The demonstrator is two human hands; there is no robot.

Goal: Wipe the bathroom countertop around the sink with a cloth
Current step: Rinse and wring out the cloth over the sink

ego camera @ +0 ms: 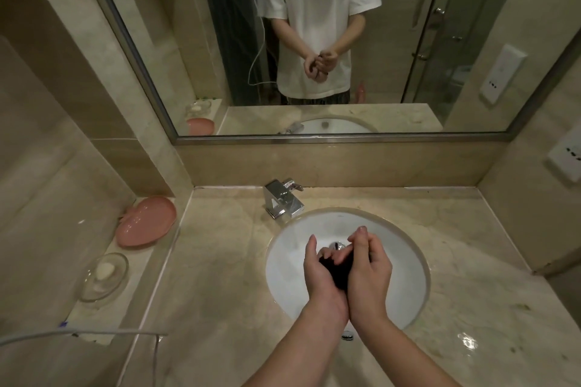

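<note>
Over the white round sink [289,289], my left hand [320,273] and my right hand [367,270] are pressed together around a small dark cloth [338,273]. Both hands grip the cloth, which is bunched up and mostly hidden between the palms. The beige marble countertop [220,261] surrounds the sink; it looks wet and carries dark specks on the right side [490,302].
A chrome faucet [284,198] stands behind the sink. On a ledge at the left sit a pink soap dish [146,225] and a clear glass dish with soap [105,275]. A mirror [314,41] fills the back wall. A wall socket [566,155] is at the right.
</note>
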